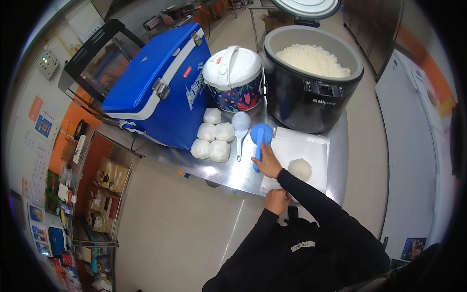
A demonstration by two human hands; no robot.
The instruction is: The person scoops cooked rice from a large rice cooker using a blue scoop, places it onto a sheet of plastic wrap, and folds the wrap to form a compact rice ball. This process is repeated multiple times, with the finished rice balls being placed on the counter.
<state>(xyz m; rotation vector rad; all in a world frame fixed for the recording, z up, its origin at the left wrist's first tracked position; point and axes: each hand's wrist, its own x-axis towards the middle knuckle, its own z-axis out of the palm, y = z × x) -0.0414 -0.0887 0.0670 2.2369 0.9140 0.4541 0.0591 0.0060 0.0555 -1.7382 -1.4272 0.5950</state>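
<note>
My right hand [270, 162] has its fingers and thumb on the handle of a blue plastic scoop [261, 133] at the steel table. At the near edge of a stack of white wrapping paper [317, 153], my left hand [278, 202] is closed on the paper; its fingertips are partly hidden. A molded mound of cooked rice [300, 169] sits on the top sheet, beside my right wrist. Left of the blue scoop lies a pale rice scoop [241, 122] with a round bowl. Several paper-wrapped rice portions [219, 151] stand grouped to its left.
A large black Miyako rice cooker [310, 102] stands lid up, holding cooked rice [312, 60]. Beside it are a flowered bucket with a white lid [233, 69] and a blue cooler box [164, 98]. The steel table's [233, 177] near edge runs before me. A white chest freezer [405, 146] is at right.
</note>
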